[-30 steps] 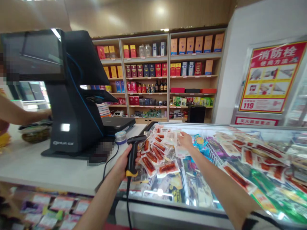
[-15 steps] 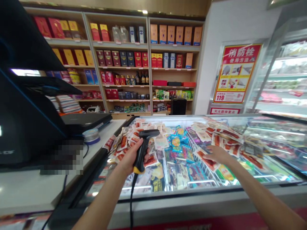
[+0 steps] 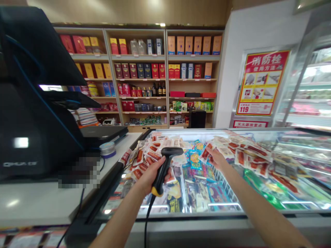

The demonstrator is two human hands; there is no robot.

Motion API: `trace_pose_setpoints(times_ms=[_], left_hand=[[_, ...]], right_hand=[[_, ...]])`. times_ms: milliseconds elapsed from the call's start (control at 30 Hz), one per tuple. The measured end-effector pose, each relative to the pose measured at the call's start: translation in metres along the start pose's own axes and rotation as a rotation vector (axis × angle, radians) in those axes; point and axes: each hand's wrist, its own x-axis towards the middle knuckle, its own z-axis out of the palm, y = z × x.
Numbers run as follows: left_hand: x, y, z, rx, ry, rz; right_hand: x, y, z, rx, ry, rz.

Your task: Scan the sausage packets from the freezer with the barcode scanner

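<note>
My right hand (image 3: pixel 216 159) has swung back and pinches a red-and-clear sausage packet (image 3: pixel 207 153), while my left hand (image 3: pixel 152 170) stays clamped on the black handheld barcode scanner (image 3: pixel 165 165).

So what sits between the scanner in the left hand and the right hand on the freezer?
In the head view, blue snack packets under the freezer glass lie between the scanner and the right hand.
</note>
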Motion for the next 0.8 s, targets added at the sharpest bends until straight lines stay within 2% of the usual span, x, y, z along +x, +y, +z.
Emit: trace_pose_setpoints(times_ms=[133, 333, 500, 800], left_hand=[[-0.006, 0.003, -0.005, 0.008, 0.019, -0.008], [-0.01, 0.004, -0.015, 0.021, 0.044, -0.011], [-0.013, 0.004, -0.021, 0.037, -0.013, -0.018], [-0.011, 0.005, -0.014, 0.04, 0.009, -0.064]], right_hand=[[0.005, 0.0, 0.028, 0.219, -0.002, 0.131], [0.003, 0.001, 0.055, 0.327, 0.192, 0.164], [0.006, 0.008, 0.061, 0.159, 0.317, 0.129], [0.017, 0.02, 0.058, 0.061, 0.34, 0.009]])
